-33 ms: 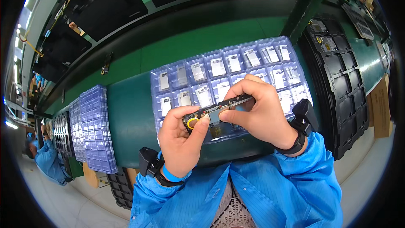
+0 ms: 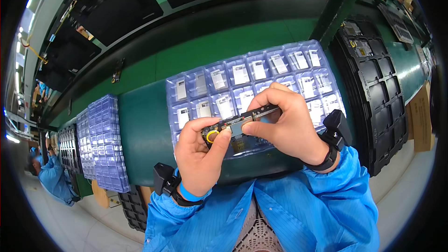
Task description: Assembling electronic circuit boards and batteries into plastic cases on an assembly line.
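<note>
Held between my hands is a narrow dark circuit board, with a grey-blue flat piece on its face and a yellow ring at its left end. My left hand pinches that end, thumb in front near the ring. On the other end my right hand closes, its thumb pressed on the grey-blue piece and its fingers behind. Both hands are above a clear plastic tray, whose pockets hold white and silver rectangular pieces; the hands hide its middle pockets.
Stacked black trays stand at the right, two board-like parts in the top one's far pockets. Stacked clear trays lie at the left. A small part rests on the far green bench. Further left sits another person in blue.
</note>
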`<action>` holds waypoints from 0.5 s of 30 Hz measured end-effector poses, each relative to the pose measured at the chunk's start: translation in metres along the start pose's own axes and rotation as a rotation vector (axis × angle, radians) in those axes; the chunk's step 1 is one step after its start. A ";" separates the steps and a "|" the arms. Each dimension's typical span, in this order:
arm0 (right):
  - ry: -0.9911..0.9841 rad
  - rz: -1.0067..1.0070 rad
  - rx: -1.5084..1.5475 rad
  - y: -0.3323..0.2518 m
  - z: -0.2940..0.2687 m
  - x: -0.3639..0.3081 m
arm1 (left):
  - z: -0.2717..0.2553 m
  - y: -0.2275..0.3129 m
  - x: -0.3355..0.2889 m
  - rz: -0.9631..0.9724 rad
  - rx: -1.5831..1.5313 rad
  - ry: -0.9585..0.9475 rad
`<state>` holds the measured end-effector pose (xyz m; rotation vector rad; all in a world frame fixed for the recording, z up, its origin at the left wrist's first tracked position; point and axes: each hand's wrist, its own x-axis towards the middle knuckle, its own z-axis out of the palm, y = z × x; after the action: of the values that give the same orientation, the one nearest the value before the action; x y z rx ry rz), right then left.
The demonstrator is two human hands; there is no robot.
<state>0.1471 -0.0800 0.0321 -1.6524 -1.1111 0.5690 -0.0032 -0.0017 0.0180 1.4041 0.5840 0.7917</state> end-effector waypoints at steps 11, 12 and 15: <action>0.000 0.298 0.622 0.000 -0.016 -0.003 | -0.025 0.018 0.028 -0.015 -0.145 -0.081; 0.099 0.239 0.619 0.007 -0.020 -0.003 | -0.027 0.023 0.036 -0.068 -0.160 -0.153; 0.254 0.160 0.404 -0.002 -0.058 -0.003 | -0.068 0.011 0.087 0.093 -0.054 -0.006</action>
<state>0.1909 -0.1101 0.0548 -1.4169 -0.6338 0.6197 -0.0027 0.1085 0.0300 1.3910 0.4927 0.8709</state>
